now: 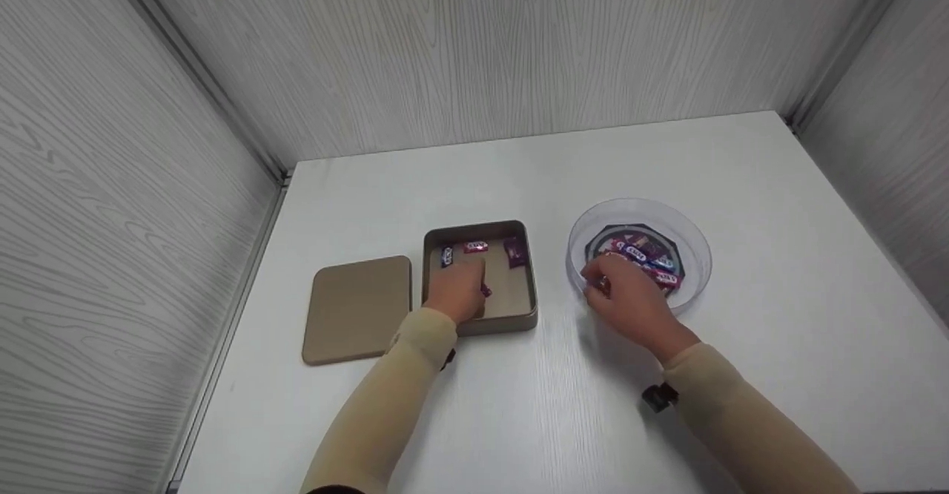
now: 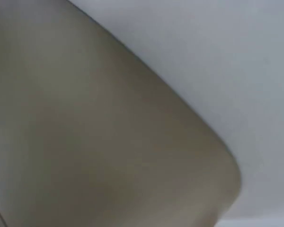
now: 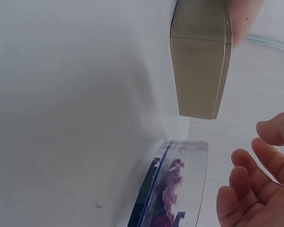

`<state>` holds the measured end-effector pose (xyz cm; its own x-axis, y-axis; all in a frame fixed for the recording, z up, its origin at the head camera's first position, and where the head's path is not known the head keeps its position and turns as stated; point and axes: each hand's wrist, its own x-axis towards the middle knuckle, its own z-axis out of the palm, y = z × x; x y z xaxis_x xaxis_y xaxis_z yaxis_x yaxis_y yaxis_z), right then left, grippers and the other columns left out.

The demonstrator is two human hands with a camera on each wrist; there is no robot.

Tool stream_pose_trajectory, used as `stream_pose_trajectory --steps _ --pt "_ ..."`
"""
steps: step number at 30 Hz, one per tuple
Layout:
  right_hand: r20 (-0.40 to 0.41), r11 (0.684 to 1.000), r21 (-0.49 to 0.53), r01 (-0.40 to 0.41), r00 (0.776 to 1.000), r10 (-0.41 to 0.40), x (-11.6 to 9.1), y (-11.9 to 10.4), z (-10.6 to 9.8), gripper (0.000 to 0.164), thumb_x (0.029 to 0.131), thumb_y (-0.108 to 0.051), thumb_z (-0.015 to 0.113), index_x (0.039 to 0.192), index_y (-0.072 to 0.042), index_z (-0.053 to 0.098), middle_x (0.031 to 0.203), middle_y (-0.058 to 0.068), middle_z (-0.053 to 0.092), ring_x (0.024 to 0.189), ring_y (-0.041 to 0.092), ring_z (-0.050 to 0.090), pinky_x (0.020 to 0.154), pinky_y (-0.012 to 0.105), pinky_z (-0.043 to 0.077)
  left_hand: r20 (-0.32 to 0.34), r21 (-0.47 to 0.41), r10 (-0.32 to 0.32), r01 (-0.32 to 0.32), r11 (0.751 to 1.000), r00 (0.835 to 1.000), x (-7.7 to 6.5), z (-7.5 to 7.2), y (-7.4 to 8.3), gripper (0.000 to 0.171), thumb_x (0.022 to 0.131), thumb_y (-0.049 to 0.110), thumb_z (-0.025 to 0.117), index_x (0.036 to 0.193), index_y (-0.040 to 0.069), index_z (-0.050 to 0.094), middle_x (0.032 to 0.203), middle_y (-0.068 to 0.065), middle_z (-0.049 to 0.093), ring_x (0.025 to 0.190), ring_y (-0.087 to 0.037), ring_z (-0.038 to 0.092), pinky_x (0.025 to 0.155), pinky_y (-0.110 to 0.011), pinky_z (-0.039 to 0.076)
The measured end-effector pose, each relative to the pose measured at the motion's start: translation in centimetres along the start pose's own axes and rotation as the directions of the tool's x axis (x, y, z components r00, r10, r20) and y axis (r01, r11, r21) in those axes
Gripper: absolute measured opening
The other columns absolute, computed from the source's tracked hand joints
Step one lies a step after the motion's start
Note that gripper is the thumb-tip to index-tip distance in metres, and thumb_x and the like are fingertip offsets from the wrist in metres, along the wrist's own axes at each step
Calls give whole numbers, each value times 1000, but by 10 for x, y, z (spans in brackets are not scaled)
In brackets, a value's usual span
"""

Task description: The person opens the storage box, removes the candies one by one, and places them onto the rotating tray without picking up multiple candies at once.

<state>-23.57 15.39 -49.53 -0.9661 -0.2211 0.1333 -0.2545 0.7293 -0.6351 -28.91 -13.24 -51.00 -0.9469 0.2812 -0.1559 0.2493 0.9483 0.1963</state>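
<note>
My left hand (image 1: pixel 456 290) reaches into a bronze-coloured square tin (image 1: pixel 511 323). A small wrapped candy (image 1: pixel 486 291) shows right beside its fingertips; whether they pinch it I cannot tell. Elsewhere in the tin lie a blue candy (image 1: pixel 446 257), a red candy (image 1: pixel 476 246) and a purple candy (image 1: pixel 514 252). My right hand (image 1: pixel 630 297) is over the near left rim of a clear round tub (image 1: pixel 693 234) that holds several wrapped candies (image 1: pixel 636 253). In the right wrist view its fingers (image 3: pixel 246 179) are loosely bent, with nothing between them and the thumb.
The tin's flat lid (image 1: pixel 357 310) lies on the white table (image 1: pixel 549 397) just left of the tin, and it fills much of the left wrist view. Pale wood-grain panels (image 1: pixel 474 49) stand at the back and both sides.
</note>
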Motion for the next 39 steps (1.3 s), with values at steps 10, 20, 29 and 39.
stream_pose_trajectory --steps 10,20,29,39 --pt "43 998 32 50 998 -51 -4 -17 12 26 91 -18 70 116 -11 66 105 3 65 96 24 62 84 42 52 -53 -400 -62 36 916 997 -16 -21 20 21 94 23 69 111 20 58 96 4 64 84 -16 61 75 -37 52" --pt "15 984 158 85 996 -88 -4 -30 20 34 93 -16 70 125 -13 61 114 7 68 98 16 65 82 40 54 -180 -682 27 -144 717 983 -28 -32 58 22 93 17 71 110 16 58 98 4 63 89 -11 62 79 -29 53" --pt "-44 964 211 165 986 -159 -4 -37 28 26 96 -12 68 121 -15 63 107 -4 67 91 8 63 74 39 55 -153 -707 44 -140 693 987 -30 -28 71 30 95 18 71 122 11 59 99 5 68 92 -9 64 83 -32 53" --pt "-72 966 215 143 989 -130 -3 -35 26 23 95 -8 69 116 -16 66 107 -6 65 94 10 61 74 37 53 -113 -690 61 -123 714 992 -27 -25 78 31 95 17 70 123 17 58 104 5 73 95 -7 66 85 -33 53"
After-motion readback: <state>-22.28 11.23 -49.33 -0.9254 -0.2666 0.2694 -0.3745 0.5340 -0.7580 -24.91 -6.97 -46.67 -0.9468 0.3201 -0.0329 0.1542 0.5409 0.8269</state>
